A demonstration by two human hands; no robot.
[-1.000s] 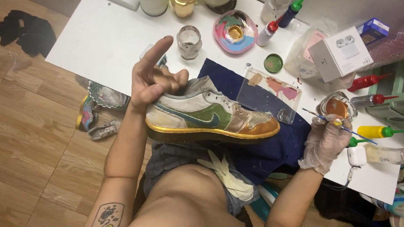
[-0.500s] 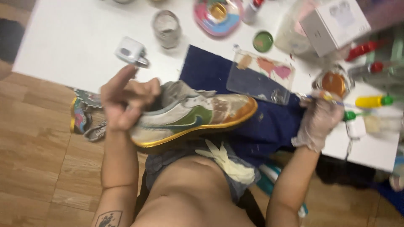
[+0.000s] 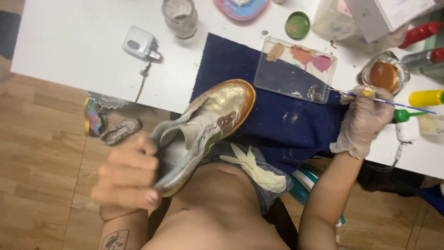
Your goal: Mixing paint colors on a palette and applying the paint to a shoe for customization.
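Observation:
My left hand (image 3: 127, 178) grips the heel of a painted sneaker (image 3: 210, 122), gold at the toe with grey, green and brown panels. The shoe points away from me, its toe over a dark blue cloth (image 3: 277, 106) at the table edge. My right hand (image 3: 363, 120), in a clear glove, holds a thin paintbrush (image 3: 393, 101) whose tip rests by a clear rectangular palette (image 3: 293, 69) smeared with orange and pink paint.
On the white table (image 3: 83, 51) stand a glass jar (image 3: 180, 17), a green lid (image 3: 297, 24), a small white case (image 3: 138, 44), a dish of orange paint (image 3: 383, 74), yellow (image 3: 425, 98) and red bottles (image 3: 418, 33), and a white box (image 3: 388, 14). Another painted shoe (image 3: 104, 122) lies on the wooden floor.
The sneaker has turned from lying sideways to pointing toe-away, and my left hand has shifted to its heel, lower in view. My right hand moved the brush from the paint dish toward the palette.

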